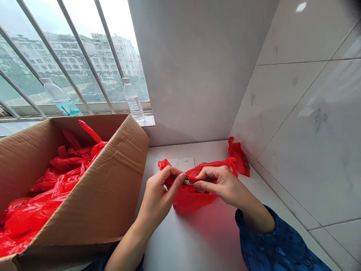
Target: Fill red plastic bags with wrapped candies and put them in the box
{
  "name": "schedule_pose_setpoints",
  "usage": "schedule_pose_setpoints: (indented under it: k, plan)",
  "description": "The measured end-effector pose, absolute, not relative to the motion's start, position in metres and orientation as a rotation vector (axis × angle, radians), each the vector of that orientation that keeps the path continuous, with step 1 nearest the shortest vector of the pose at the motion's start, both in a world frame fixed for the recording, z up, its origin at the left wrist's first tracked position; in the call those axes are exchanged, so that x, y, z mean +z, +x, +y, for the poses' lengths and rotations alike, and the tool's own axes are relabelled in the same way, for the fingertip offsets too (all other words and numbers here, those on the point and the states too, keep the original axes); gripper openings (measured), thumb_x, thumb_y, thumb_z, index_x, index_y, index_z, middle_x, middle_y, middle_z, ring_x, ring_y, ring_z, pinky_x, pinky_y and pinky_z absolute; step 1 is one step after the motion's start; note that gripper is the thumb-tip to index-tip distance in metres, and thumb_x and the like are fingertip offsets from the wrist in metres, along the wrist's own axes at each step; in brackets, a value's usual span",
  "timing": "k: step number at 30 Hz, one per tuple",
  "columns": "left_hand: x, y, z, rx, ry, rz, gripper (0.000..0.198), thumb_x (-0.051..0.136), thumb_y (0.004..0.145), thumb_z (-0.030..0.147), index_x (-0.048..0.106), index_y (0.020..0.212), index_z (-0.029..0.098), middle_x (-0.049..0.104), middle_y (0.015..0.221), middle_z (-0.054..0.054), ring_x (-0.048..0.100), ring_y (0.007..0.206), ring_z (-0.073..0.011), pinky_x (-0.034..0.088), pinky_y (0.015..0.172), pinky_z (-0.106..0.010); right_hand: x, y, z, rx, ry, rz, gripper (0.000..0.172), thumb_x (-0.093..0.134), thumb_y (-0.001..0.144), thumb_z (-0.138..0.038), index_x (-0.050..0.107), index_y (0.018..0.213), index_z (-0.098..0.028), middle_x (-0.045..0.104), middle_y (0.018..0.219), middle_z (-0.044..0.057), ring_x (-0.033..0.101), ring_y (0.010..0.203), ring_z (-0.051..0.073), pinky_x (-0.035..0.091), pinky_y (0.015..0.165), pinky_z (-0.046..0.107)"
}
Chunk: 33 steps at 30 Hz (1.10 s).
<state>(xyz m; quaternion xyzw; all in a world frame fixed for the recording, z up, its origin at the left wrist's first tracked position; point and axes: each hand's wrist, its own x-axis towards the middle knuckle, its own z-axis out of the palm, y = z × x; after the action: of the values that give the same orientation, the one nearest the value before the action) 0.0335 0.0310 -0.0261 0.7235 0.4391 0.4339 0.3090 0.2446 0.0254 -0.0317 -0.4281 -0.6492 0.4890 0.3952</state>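
My left hand (162, 192) and my right hand (218, 184) meet above a red plastic bag (187, 203) on the white tabletop. Between thumb and fingertips, both pinch a small dark piece with a pale figure (187, 181) on it. Its exact kind is too small to make out. The bag is open beneath the fingers, and dark bits show inside its mouth. One bag handle (232, 162) stretches out behind my right hand.
A cardboard box (107, 188) full of red plastic bags (59, 188) stands at left. Behind the hands lies a printed white paper (183, 163). Another red bag (239, 156) rests by the tiled wall. Two plastic bottles, one clear (132, 99), one labelled (60, 98), stand at the barred window.
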Motion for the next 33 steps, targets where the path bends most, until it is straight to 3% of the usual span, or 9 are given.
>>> schedule_pose_setpoints:
  k: [11,18,26,29,33]
  plan:
    - [-0.029,0.042,0.028,1.226,1.46,1.016,0.029,0.064,0.094,0.042,0.057,0.078,0.019,0.053,0.069,0.003,0.044,0.058,-0.0099,0.038,0.052,-0.02,-0.028,0.245,0.028,1.39,-0.941,-1.514,0.024,0.078,0.085,-0.04,0.073,0.077,-0.017,0.072,0.077,0.002,0.067,0.074,0.015,0.052,0.069,0.027]
    - [-0.027,0.031,0.034,1.005,1.739,1.082,0.031,0.057,0.098,0.047,0.066,0.09,0.018,0.061,0.075,0.0,0.051,0.067,-0.0131,0.04,0.058,-0.023,-0.03,0.252,0.03,1.38,-1.039,-1.636,0.025,0.066,0.094,-0.044,0.072,0.091,-0.02,0.07,0.084,0.002,0.065,0.081,0.017,0.052,0.073,0.028]
    - [-0.033,0.032,0.035,1.045,1.81,1.158,0.036,0.06,0.096,0.047,0.061,0.076,0.017,0.059,0.068,0.001,0.048,0.062,-0.0118,0.037,0.056,-0.023,-0.028,0.246,0.028,1.356,-0.982,-1.622,0.038,0.055,0.1,-0.053,0.068,0.089,-0.019,0.07,0.083,0.002,0.069,0.082,0.016,0.055,0.079,0.028]
    - [-0.035,0.032,0.035,1.053,1.872,1.159,0.036,0.058,0.097,0.046,0.059,0.075,0.017,0.059,0.067,0.001,0.048,0.061,-0.0119,0.036,0.055,-0.023,-0.029,0.241,0.028,1.389,-0.955,-1.611,0.036,0.06,0.098,-0.053,0.07,0.097,-0.019,0.072,0.087,0.003,0.069,0.086,0.017,0.055,0.08,0.027]
    - [-0.036,0.033,0.034,1.067,1.905,1.153,0.036,0.056,0.099,0.043,0.056,0.074,0.018,0.058,0.067,0.001,0.048,0.062,-0.0119,0.036,0.057,-0.024,-0.029,0.238,0.028,1.41,-0.913,-1.592,0.031,0.062,0.098,-0.048,0.071,0.093,-0.019,0.074,0.083,0.002,0.069,0.08,0.014,0.054,0.075,0.024]
